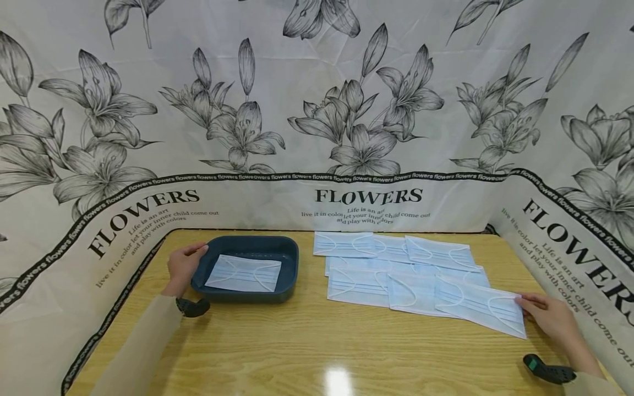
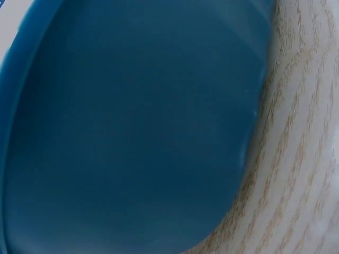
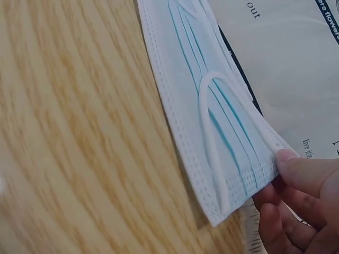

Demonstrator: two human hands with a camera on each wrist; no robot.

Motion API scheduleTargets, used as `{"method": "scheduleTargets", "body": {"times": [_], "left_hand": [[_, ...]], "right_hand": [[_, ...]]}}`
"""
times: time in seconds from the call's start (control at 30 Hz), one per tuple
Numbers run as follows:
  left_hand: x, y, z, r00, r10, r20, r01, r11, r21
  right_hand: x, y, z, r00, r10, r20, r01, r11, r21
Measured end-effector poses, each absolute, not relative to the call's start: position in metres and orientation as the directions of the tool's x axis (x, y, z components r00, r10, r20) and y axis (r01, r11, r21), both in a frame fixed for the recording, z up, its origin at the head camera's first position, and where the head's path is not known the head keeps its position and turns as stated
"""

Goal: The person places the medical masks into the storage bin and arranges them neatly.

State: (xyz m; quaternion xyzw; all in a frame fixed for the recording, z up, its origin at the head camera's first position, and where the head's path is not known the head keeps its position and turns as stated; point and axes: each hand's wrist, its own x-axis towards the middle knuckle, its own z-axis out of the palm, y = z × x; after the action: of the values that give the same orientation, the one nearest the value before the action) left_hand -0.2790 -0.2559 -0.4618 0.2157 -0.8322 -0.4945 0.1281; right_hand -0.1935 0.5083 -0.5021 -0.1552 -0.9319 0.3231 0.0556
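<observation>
At the left, a dark blue plastic basin (image 1: 247, 297) stands on the table, and one light blue face mask (image 1: 242, 273) lies flat inside it. My left hand (image 1: 184, 267) grips the basin's left rim with thumb and fingers. The left wrist view is filled by the basin's blue outer wall (image 2: 137, 127), and no fingers show there. On the right, my right hand (image 1: 552, 319) pinches the right end of a face mask (image 1: 480, 305) between thumb and fingers. In the right wrist view the thumb (image 3: 307, 172) presses on top of this mask (image 3: 185, 95) near its ear loop.
Several more face masks (image 1: 356, 285) lie overlapping in rows at the table's right half. The wooden table (image 1: 277, 346) meets a flower-printed cloth (image 1: 366, 206) at its back and sides. A dark wrist strap (image 1: 550, 371) sits on the right wrist.
</observation>
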Motion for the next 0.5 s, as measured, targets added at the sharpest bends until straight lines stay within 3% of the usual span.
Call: {"method": "scheduleTargets", "body": {"times": [0.5], "left_hand": [[-0.279,-0.256,-0.463,-0.877,-0.480,-0.002,-0.229,0.415,0.881]], "right_hand": [[-0.179,0.492,-0.478,-0.930,0.344,0.130,0.199,0.769,-0.608]]}}
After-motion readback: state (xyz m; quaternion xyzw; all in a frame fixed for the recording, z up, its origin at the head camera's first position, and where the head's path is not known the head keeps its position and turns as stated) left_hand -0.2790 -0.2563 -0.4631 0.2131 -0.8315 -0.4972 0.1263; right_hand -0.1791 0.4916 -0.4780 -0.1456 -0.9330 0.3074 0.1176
